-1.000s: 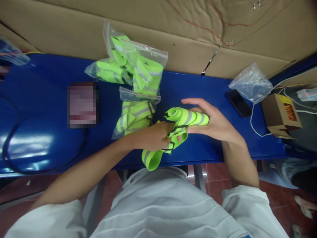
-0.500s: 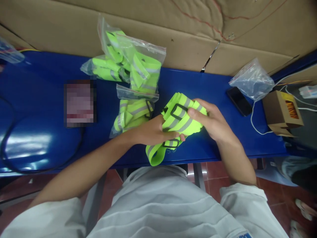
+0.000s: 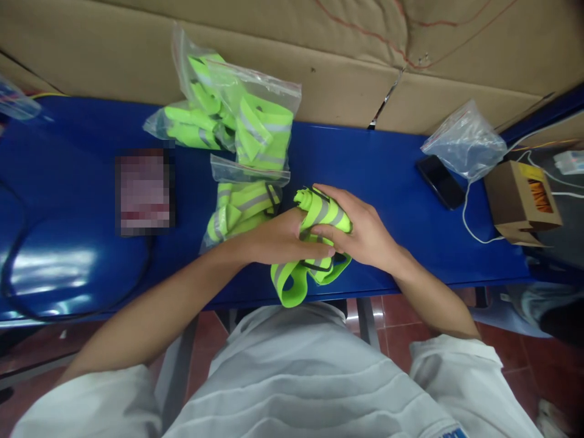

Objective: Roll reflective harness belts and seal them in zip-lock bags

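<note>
A neon yellow-green reflective strap (image 3: 323,210) with grey stripes is bunched into a folded bundle between my two hands above the table's front part. My left hand (image 3: 285,237) grips its left side, thumb pointing right. Around the upper and right side of the bundle curls my right hand (image 3: 360,231), its thumb pressed on the front. Below the hands hang a loose loop (image 3: 292,289) of the strap and a black buckle (image 3: 319,263), partly covered by my left thumb. Just left of my left hand lies a clear zip bag (image 3: 246,201) holding a similar strap.
More bagged straps (image 3: 264,131) lean against the cardboard wall (image 3: 337,85) behind the blue table (image 3: 356,158). To the right are a black phone (image 3: 440,182), a clear plastic bag (image 3: 468,143), a white cable and a small cardboard box (image 3: 522,204). A blurred-out item (image 3: 143,191) lies left.
My right hand has moved left and closed over the bundle, which is now squeezed smaller and narrower. The upper buckle has become mostly hidden. My left hand stays nearly in place.
</note>
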The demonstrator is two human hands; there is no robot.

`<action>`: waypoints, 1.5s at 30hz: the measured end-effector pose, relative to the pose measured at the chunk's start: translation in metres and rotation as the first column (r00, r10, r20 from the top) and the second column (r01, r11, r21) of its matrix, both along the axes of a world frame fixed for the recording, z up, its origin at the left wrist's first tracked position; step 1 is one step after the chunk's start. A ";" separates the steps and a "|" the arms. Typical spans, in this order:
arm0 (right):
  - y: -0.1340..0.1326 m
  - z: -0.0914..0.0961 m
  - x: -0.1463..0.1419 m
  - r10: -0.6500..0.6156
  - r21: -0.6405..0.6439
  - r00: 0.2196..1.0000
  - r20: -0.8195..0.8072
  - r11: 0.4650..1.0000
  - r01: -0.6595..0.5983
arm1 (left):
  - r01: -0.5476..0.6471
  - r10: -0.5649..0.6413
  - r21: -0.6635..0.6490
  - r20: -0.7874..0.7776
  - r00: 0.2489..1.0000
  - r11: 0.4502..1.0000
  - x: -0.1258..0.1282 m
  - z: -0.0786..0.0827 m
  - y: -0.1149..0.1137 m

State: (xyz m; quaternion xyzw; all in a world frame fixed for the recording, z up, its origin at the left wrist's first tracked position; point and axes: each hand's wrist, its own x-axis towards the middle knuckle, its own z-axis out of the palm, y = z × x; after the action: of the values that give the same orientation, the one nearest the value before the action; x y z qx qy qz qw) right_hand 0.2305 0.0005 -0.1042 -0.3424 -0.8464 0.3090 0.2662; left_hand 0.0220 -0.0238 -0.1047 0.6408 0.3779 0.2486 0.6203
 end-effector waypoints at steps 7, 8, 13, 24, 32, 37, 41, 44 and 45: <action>0.000 0.014 0.004 -0.173 0.012 0.980 -0.099 0.984 0.175 | 0.076 0.017 -0.404 0.223 0.975 0.912 0.003 0.003 -0.001; 0.000 0.017 0.006 -0.205 -0.017 0.972 -0.119 0.979 0.204 | 0.076 0.018 -0.402 0.223 0.975 0.913 0.003 0.002 -0.001; 0.011 0.026 0.022 -0.357 -0.446 0.901 -0.247 0.867 0.221 | 0.083 -0.001 -0.383 0.210 0.978 0.920 0.001 -0.003 -0.001; 0.036 0.015 0.032 -0.518 -0.486 0.763 -0.386 0.818 0.309 | -0.360 0.331 -0.002 0.403 0.853 0.933 0.019 -0.011 -0.005; 0.032 0.011 0.028 -0.485 -0.367 0.823 -0.298 0.853 0.370 | -0.461 0.557 -0.316 0.406 0.724 0.829 0.011 -0.015 0.006; 0.039 0.010 0.032 -0.505 -0.380 0.801 -0.323 0.844 0.378 | -0.399 0.596 -0.449 0.506 0.624 0.799 0.000 -0.001 0.013; 0.042 0.007 0.034 -0.505 -0.273 0.805 -0.311 0.859 0.434 | -0.377 0.671 -0.559 0.554 0.493 0.738 -0.004 0.003 0.017; 0.042 0.006 0.035 -0.512 -0.270 0.798 -0.318 0.856 0.441 | -0.292 0.604 -0.559 0.525 0.600 0.776 -0.003 -0.011 0.019; 0.042 0.007 0.035 -0.516 -0.278 0.792 -0.326 0.853 0.442 | -0.278 0.570 -0.546 0.489 0.660 0.790 -0.002 -0.016 0.019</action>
State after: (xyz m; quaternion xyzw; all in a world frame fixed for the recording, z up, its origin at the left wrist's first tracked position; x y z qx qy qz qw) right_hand 0.2654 0.0425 -0.0972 -0.5013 -0.6284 0.3707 0.4651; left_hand 0.0205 -0.0048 -0.1208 0.2580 0.3341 0.5012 0.7554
